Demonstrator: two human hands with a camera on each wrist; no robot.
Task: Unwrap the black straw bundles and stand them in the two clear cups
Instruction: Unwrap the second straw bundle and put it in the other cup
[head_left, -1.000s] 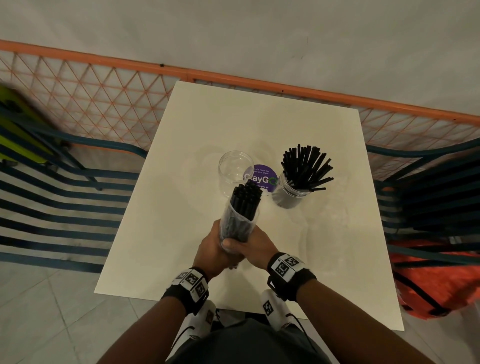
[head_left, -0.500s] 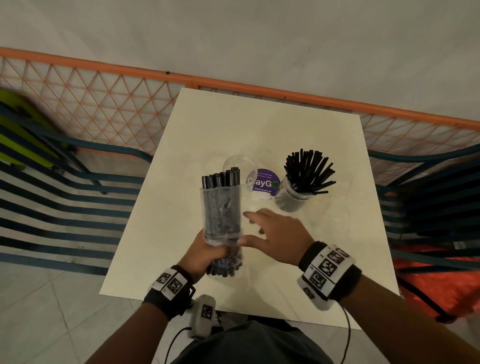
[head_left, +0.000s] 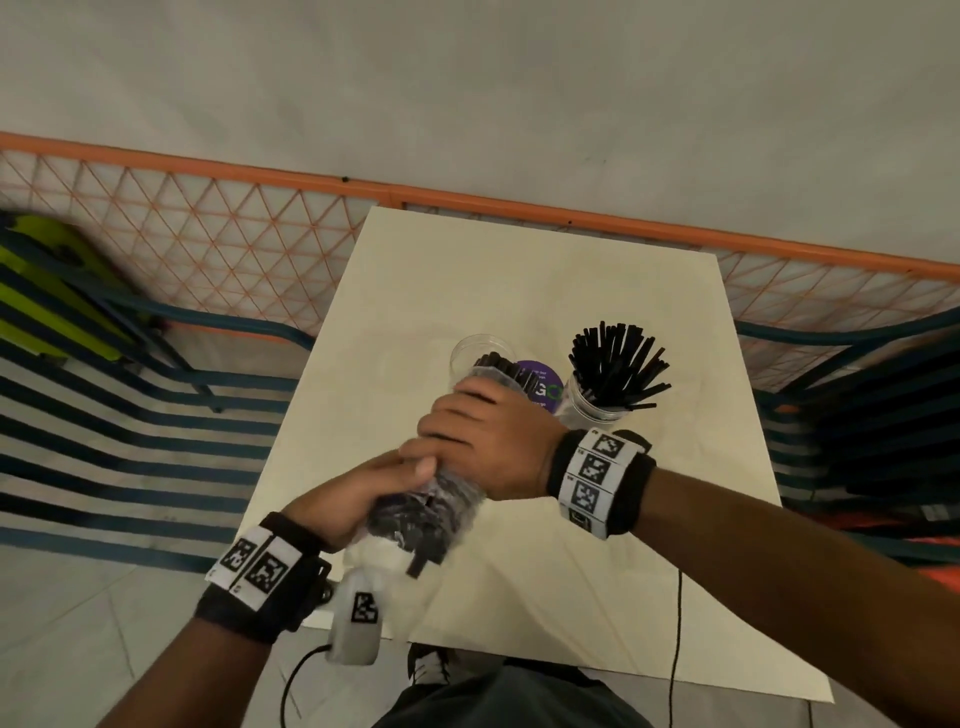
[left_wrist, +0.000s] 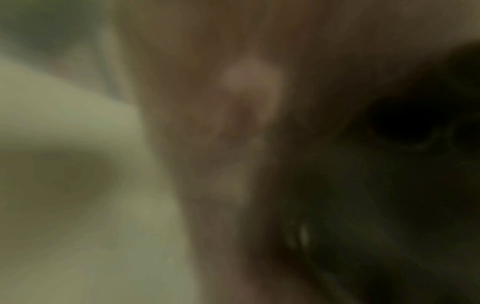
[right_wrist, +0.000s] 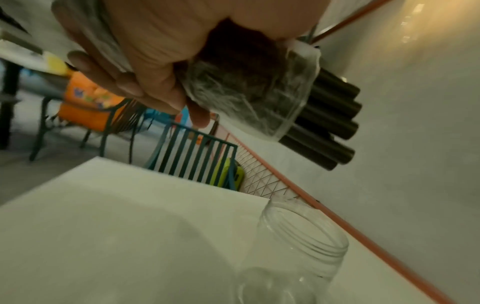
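Both hands hold a bundle of black straws (head_left: 426, 512) in clear plastic wrap above the near half of the white table (head_left: 571, 280). My right hand (head_left: 483, 436) grips the bundle's far part from above. My left hand (head_left: 358, 493) grips its near part from the left. Bare straw ends (right_wrist: 330, 127) stick out of the wrap (right_wrist: 249, 98) in the right wrist view, above an empty clear cup (right_wrist: 293, 253). That empty cup (head_left: 470, 353) stands just beyond my hands. A second clear cup (head_left: 592, 405) to its right holds several loose black straws (head_left: 618, 364). The left wrist view is blurred.
A round purple sticker (head_left: 543, 384) lies between the two cups. An orange mesh fence (head_left: 208, 249) runs behind the table. Teal slatted chairs (head_left: 104, 415) stand at the left and right sides. An orange bag (head_left: 924, 551) lies at the right.
My right hand, held flat beside the bundle half a second ago, now grips its far part. The bundle has tilted forward, its far end toward the empty cup.
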